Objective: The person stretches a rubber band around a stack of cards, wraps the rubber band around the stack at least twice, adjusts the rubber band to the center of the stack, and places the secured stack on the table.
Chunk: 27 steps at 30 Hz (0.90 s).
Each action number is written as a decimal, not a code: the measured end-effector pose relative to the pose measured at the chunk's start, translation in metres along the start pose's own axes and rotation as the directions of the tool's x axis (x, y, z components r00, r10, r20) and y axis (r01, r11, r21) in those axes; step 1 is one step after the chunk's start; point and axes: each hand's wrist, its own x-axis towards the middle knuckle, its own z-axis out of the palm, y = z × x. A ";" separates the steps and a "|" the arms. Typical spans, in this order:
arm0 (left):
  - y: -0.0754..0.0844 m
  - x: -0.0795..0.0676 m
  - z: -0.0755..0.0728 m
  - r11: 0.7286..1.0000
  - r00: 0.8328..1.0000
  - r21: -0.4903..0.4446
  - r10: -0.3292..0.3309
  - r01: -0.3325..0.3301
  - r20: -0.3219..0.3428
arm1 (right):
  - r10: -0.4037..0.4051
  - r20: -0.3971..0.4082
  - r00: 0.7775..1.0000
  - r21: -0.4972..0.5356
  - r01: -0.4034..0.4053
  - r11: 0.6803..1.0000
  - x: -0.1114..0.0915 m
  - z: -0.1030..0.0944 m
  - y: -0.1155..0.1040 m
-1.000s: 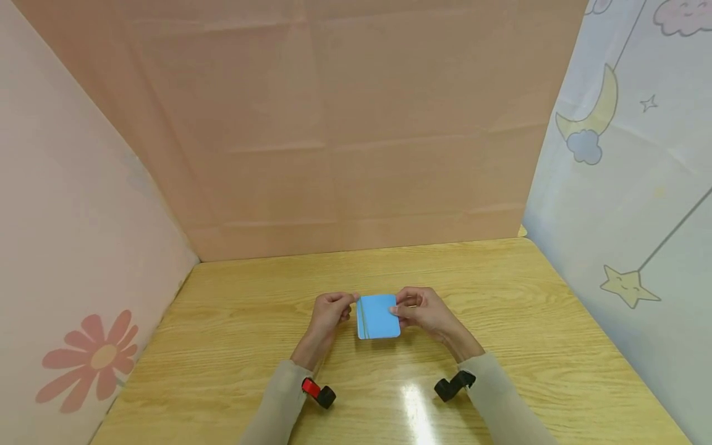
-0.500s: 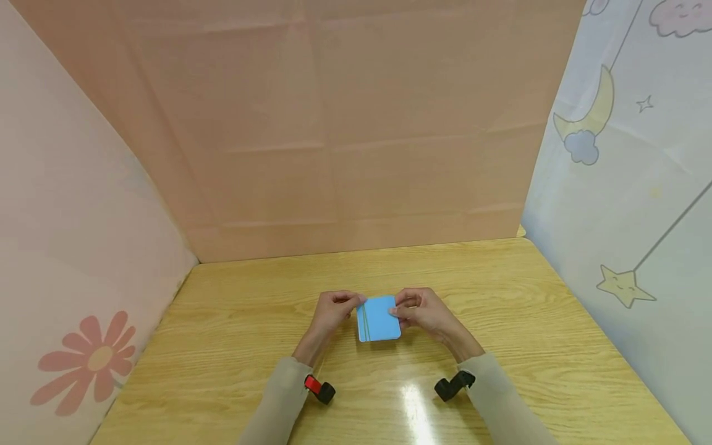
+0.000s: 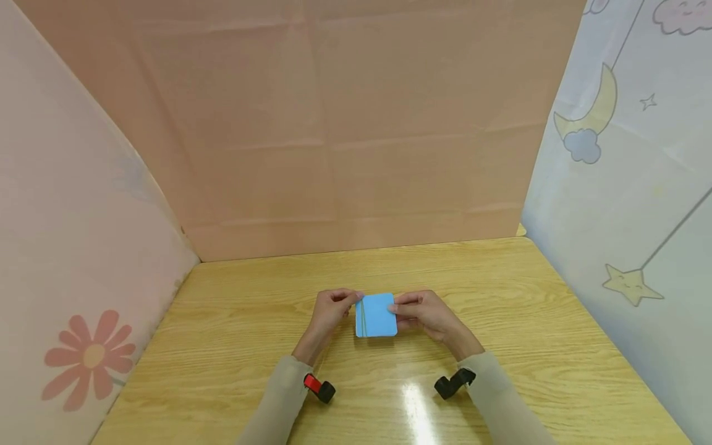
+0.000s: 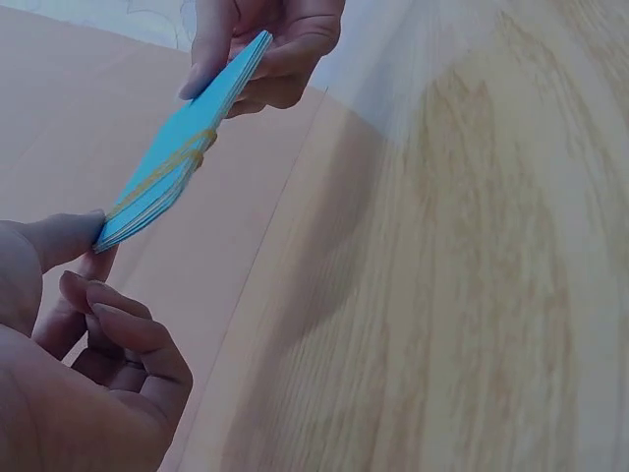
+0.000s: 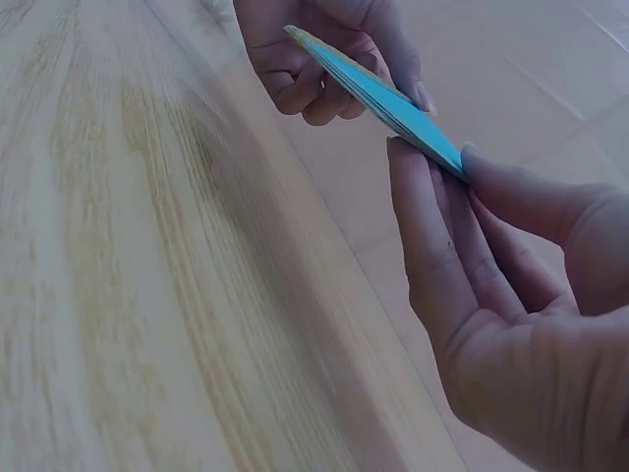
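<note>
A thin stack of blue square cards (image 3: 381,316) with rounded corners is held up above the table between both hands. Round its left part runs a yellowish rubber band (image 4: 162,175), looped so that two strands cross the top face. My left hand (image 3: 330,310) pinches the top left corner between thumb and forefinger, close to the band, with its other fingers curled below. On the opposite edge, my right hand (image 3: 431,315) grips the stack, thumb on top and fingers underneath. In the left wrist view, the layered card edges (image 4: 157,211) show.
The wood-grain table (image 3: 239,346) carries a bright light reflection near its front. A plain brownish-pink sheet (image 3: 345,136) stands behind it. Patterned walls rise at both sides, with a pink flower (image 3: 93,356) on the left and a moon (image 3: 595,111) on the right.
My left thumb and forefinger have shifted from the left edge onto the top left corner of the card stack. The stack tilted slightly and has moved a little up and left.
</note>
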 end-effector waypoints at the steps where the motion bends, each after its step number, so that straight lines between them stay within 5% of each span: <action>1: 0.000 0.000 0.000 1.000 1.000 0.003 -0.001 0.001 -0.002 | -0.002 0.007 1.000 0.004 0.002 1.000 0.000 0.000 0.000; 13: -0.003 -0.013 0.007 0.983 0.996 -0.157 -0.091 0.091 0.004 | -0.032 -0.096 0.995 0.034 0.035 0.999 0.000 -0.007 0.000; 21: -0.013 -0.027 0.019 0.896 0.989 -0.421 -0.147 0.142 0.023 | -0.014 -0.187 0.982 0.065 0.027 0.998 0.000 -0.005 -0.004; 27: -0.018 -0.038 0.034 0.836 0.984 -0.530 -0.177 0.141 -0.018 | -0.024 -0.215 0.976 0.078 0.041 0.996 0.000 -0.007 -0.005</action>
